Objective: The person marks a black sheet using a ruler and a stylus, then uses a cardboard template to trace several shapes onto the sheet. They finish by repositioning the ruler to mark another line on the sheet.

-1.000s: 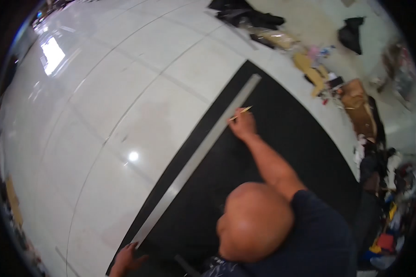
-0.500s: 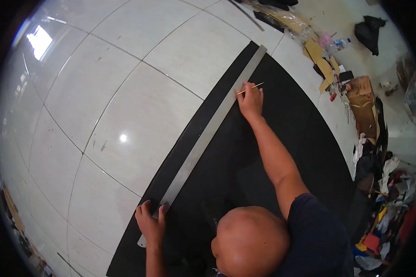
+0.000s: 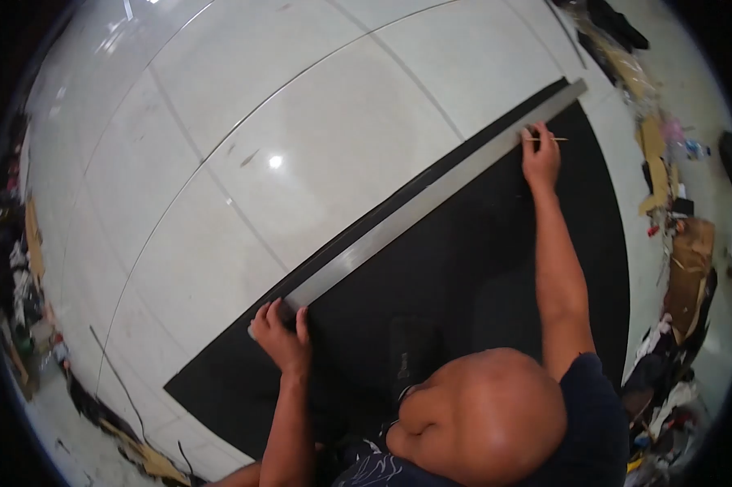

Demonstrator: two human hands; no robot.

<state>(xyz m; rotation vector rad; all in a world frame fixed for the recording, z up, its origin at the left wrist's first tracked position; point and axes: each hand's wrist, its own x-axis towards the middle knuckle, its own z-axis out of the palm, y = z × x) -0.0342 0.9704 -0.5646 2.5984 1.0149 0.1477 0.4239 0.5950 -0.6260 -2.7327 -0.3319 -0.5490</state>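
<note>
A long metal ruler (image 3: 419, 206) lies slantwise on a large black sheet (image 3: 463, 260), close to the sheet's straight upper edge. At the ruler's lower end, my left hand (image 3: 283, 339) straddles it, with thumb and fingers on opposite sides. My right hand (image 3: 542, 158) pinches a thin yellowish stick (image 3: 556, 140), and its fingertips rest at the ruler's lower side near the far end. That far end reaches slightly past the sheet's corner.
Pale tiled floor (image 3: 333, 114) stretches beyond the sheet. Along the right lie cardboard pieces (image 3: 654, 154), a brown box (image 3: 691, 252), a plastic bottle (image 3: 696, 149) and scraps. More scraps line the left side. My head (image 3: 488, 406) shows low in the view.
The view has turned and shifted. The ruler now lies closer to the sheet's edge, leaving a narrower black strip beyond it. Both hands stay at the ruler, and the stick is still in the right.
</note>
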